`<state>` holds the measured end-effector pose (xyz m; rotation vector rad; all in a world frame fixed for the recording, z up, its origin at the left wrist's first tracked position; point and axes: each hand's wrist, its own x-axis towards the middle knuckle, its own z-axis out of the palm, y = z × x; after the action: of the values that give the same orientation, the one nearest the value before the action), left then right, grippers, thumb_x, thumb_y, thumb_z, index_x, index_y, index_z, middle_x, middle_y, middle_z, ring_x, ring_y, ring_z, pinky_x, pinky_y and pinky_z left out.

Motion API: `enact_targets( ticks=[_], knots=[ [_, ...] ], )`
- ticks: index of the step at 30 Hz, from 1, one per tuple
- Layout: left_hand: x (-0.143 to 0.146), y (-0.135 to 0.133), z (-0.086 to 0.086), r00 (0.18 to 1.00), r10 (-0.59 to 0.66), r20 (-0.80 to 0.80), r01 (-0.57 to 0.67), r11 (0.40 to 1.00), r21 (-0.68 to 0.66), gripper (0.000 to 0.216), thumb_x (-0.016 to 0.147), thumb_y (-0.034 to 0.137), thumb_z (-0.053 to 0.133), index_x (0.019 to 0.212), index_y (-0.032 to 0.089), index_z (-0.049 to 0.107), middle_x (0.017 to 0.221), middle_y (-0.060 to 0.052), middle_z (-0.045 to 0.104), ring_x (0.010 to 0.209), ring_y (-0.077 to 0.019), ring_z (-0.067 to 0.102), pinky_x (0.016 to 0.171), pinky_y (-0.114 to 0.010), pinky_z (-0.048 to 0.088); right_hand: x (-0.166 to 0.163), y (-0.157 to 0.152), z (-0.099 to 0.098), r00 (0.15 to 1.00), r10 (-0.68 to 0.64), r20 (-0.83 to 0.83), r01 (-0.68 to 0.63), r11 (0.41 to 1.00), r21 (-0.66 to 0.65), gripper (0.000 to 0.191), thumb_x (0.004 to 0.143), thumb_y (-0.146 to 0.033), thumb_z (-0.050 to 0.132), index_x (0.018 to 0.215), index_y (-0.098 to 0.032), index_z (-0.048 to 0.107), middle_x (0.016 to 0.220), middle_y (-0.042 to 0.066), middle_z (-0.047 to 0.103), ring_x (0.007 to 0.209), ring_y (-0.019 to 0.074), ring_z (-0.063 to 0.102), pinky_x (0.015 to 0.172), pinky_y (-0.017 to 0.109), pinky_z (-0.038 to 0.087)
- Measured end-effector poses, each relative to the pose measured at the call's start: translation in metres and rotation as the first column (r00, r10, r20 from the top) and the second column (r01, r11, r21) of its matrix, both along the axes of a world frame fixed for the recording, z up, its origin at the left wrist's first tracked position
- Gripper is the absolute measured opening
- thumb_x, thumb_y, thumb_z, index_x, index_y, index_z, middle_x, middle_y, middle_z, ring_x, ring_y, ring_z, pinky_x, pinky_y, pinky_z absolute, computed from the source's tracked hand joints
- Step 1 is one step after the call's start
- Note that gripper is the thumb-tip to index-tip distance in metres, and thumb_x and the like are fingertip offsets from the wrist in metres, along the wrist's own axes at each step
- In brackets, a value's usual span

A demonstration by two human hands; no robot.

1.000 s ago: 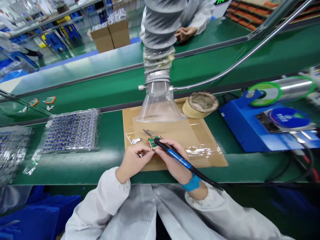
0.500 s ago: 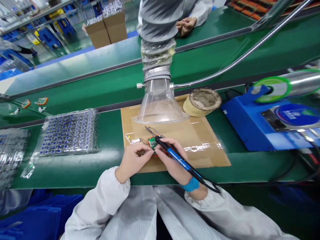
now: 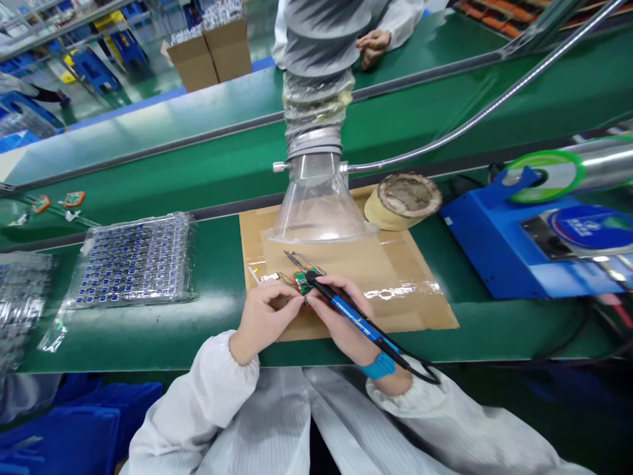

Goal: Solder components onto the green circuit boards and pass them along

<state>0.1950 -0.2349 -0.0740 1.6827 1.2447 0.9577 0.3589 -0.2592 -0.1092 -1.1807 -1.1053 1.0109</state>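
A small green circuit board [image 3: 302, 282] with an orange edge lies on the cardboard sheet, partly hidden by my fingers. Thin wires run from it to a white connector piece [image 3: 270, 278] on its left. My left hand [image 3: 270, 316] is closed in a pinch at the board's near edge; what sits between thumb and finger is too small to make out. My right hand [image 3: 346, 320], with a blue wrist strap [image 3: 380, 365], holds a blue and black soldering iron [image 3: 352, 316]. Its metal tip points away to the upper left, beyond the board. Thumb and fingertips of this hand also reach the near edge.
A clear fume funnel [image 3: 321, 214] hangs over the cardboard sheet [image 3: 410, 290]. Behind it stands a round, crusted pot [image 3: 403, 201]. A blue solder feeder [image 3: 487, 244] is on the right, a clear parts tray [image 3: 133, 260] on the left. Opposite are a co-worker's hands [image 3: 373, 47].
Both hands, the iron and the board have hardly moved. The small orange-edged boards on the green belt at far left have shifted left. My view has shifted slightly.
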Motion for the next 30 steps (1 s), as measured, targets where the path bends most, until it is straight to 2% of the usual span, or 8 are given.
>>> enact_targets(
  ticks=[3, 6, 9, 13, 19, 30],
  knots=[
    [-0.004, 0.007, 0.003, 0.990, -0.044, -0.132, 0.056, 0.994, 0.090, 0.015, 0.088, 0.021, 0.069, 0.073, 0.020, 0.069, 0.072, -0.001, 0.070, 0.074, -0.0175, 0.062, 0.078, -0.037, 0.047, 0.003, -0.004, -0.005, 0.997, -0.015, 0.079, 0.013, 1.000, 0.020, 0.027, 0.084, -0.026, 0.079, 0.109, -0.028, 0.069, 0.089, -0.001, 0.076, 0.079, 0.0157, 0.074, 0.075, 0.028, 0.063],
    [-0.009, 0.019, 0.001, 0.945, -0.053, -0.323, 0.106, 0.983, 0.150, 0.014, 0.085, 0.016, 0.071, 0.073, 0.021, 0.070, 0.087, -0.002, 0.075, 0.092, -0.0213, 0.064, 0.091, -0.043, 0.043, 0.014, -0.007, -0.003, 0.979, -0.126, 0.160, 0.122, 0.992, 0.038, 0.025, 0.084, -0.030, 0.079, 0.108, -0.026, 0.070, 0.093, 0.002, 0.077, 0.081, 0.0180, 0.076, 0.076, 0.031, 0.064],
    [-0.011, 0.030, -0.004, 0.901, -0.071, -0.428, 0.126, 0.987, 0.100, 0.015, 0.084, 0.013, 0.073, 0.072, 0.021, 0.072, 0.098, -0.002, 0.076, 0.102, -0.0232, 0.062, 0.097, -0.046, 0.040, 0.031, -0.011, -0.002, 0.927, -0.228, 0.297, 0.207, 0.973, 0.099, 0.020, 0.085, -0.033, 0.078, 0.103, -0.024, 0.073, 0.098, 0.005, 0.078, 0.087, 0.0210, 0.077, 0.081, 0.034, 0.064],
    [-0.009, 0.034, -0.011, 0.861, -0.112, -0.496, 0.145, 0.989, 0.029, 0.014, 0.086, 0.016, 0.073, 0.073, 0.021, 0.073, 0.095, -0.002, 0.074, 0.098, -0.0227, 0.061, 0.094, -0.046, 0.040, 0.049, -0.021, -0.008, 0.891, -0.241, 0.384, 0.173, 0.964, 0.203, 0.015, 0.089, -0.030, 0.073, 0.103, -0.025, 0.074, 0.097, 0.005, 0.078, 0.088, 0.0210, 0.076, 0.080, 0.034, 0.062],
    [-0.008, 0.035, -0.011, 0.848, -0.135, -0.512, 0.160, 0.987, 0.006, 0.017, 0.084, 0.015, 0.071, 0.068, 0.019, 0.068, 0.091, -0.003, 0.073, 0.097, -0.0236, 0.058, 0.090, -0.045, 0.039, 0.053, -0.033, -0.018, 0.917, -0.197, 0.348, 0.145, 0.975, 0.168, 0.009, 0.089, -0.028, 0.071, 0.098, -0.024, 0.073, 0.089, 0.005, 0.076, 0.079, 0.0211, 0.074, 0.068, 0.032, 0.061],
    [-0.007, 0.039, -0.008, 0.868, -0.148, -0.474, 0.153, 0.988, -0.029, 0.019, 0.081, 0.012, 0.070, 0.065, 0.019, 0.063, 0.086, -0.002, 0.072, 0.094, -0.0228, 0.059, 0.088, -0.042, 0.038, 0.046, -0.024, -0.007, 0.885, -0.157, 0.439, 0.070, 0.976, 0.207, 0.011, 0.086, -0.023, 0.072, 0.097, -0.026, 0.071, 0.086, 0.002, 0.075, 0.076, 0.0192, 0.073, 0.069, 0.031, 0.059]
  ],
)
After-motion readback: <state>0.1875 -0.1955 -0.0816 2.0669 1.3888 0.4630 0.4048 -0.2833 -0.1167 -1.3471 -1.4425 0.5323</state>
